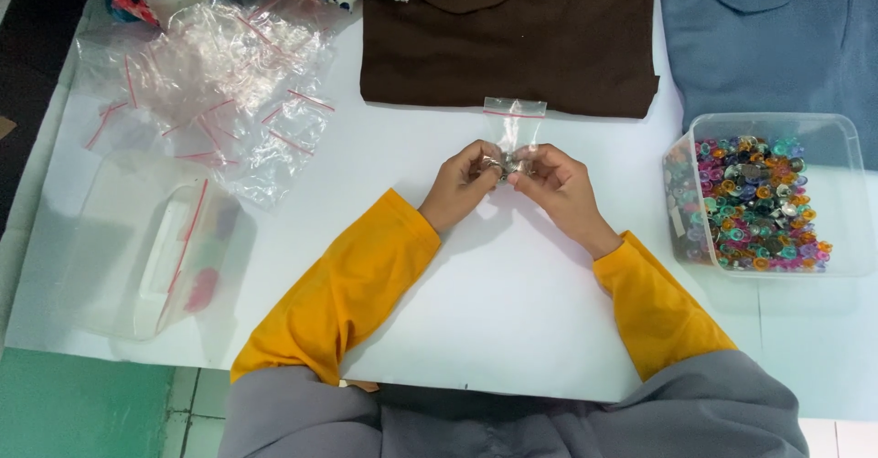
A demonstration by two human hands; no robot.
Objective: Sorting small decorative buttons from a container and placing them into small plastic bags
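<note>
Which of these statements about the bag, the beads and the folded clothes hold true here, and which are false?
1. Both hands, left hand and right hand, hold a small clear zip bag with a red strip. True.
2. The clear plastic tub of colourful beads sits on the person's left. False: it sits to the right.
3. A folded brown garment lies beyond the hands. True.
4. The pile of empty clear zip bags lies inside the tub. False: it lies on the white table, at the left.
5. The sleeves are green. False: the yellow-orange sleeves show.
</note>
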